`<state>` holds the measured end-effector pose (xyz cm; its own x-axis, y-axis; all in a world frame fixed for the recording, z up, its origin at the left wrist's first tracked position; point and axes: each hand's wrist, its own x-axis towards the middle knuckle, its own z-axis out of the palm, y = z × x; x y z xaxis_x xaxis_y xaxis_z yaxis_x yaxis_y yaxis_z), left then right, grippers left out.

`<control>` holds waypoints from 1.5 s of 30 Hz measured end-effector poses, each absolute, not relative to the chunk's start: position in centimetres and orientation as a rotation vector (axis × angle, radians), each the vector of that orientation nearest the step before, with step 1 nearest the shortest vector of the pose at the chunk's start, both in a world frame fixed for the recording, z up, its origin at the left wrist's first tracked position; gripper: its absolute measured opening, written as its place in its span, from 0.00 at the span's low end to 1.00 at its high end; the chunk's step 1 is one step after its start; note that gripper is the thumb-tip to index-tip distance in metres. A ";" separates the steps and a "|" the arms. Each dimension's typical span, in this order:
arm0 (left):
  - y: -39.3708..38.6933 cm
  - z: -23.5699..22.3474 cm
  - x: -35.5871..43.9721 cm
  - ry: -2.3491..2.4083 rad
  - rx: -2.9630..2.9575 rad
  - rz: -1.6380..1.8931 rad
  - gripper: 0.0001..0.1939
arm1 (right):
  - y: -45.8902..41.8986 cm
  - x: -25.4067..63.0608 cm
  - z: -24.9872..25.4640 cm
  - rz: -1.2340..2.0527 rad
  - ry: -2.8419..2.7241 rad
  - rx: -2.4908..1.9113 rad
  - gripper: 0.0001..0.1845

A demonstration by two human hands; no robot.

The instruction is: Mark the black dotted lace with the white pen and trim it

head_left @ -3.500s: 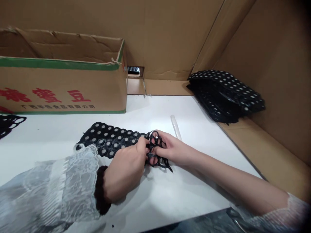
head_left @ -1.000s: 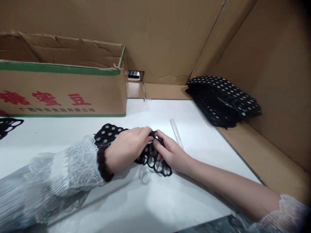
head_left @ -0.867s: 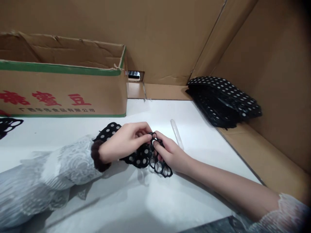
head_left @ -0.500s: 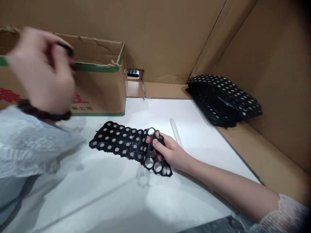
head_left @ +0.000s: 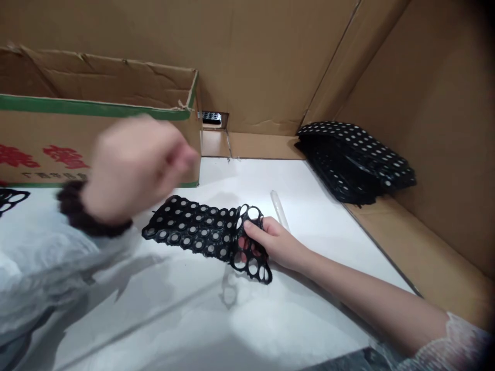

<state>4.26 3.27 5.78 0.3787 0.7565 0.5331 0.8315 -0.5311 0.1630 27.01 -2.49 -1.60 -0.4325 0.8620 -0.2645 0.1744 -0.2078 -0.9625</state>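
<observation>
My right hand [head_left: 276,241] grips the near end of a black perforated sheet [head_left: 193,226] between thumb and fingers. That end, with larger open rings, is folded up off the white table, and fingers show through its holes. The rest of the sheet stretches left, its small round holes in rows. My left hand [head_left: 135,165], smeared by motion, is in the air in front of the cardboard box [head_left: 154,111], above and left of the sheet. Its fingers look curled, but whether they hold anything cannot be made out.
A folded stack of black dotted sheets [head_left: 356,159] lies at the right against the cardboard wall. On the white table [head_left: 185,319], a whitish translucent stick [head_left: 279,210] lies beyond my right hand. Another black holed piece [head_left: 11,200] shows at the left edge.
My left hand has come down and right from over the box's rim; the small black thing it held is no longer visible. My right hand stays nearly in place, the folded end shifting slightly.
</observation>
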 end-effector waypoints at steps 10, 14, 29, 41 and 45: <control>-2.6 -0.1 9.1 -1.529 -3.212 -0.499 0.13 | -2.6 27.0 -1.2 1.722 -1.538 -1.102 0.21; -2.9 -0.2 9.0 -1.561 -3.085 -0.477 0.12 | -2.7 27.0 -1.5 1.720 -1.506 -1.145 0.20; -2.7 0.0 8.6 -1.389 -3.023 -0.351 0.17 | -2.6 27.1 -1.8 1.633 -1.621 -0.997 0.09; -1.1 0.7 8.8 -2.419 -3.681 -0.992 0.11 | -2.7 26.8 -1.7 1.661 -1.625 -0.987 0.10; -0.3 0.8 8.5 -2.402 -3.631 -0.947 0.15 | -2.6 26.7 -1.4 1.692 -1.596 -0.976 0.11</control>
<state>8.55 -0.26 0.78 0.5790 0.7564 -0.3044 0.3453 0.1108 0.9319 26.68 -2.63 -1.37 -0.5430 0.8333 -0.1037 0.0551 -0.0878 -0.9946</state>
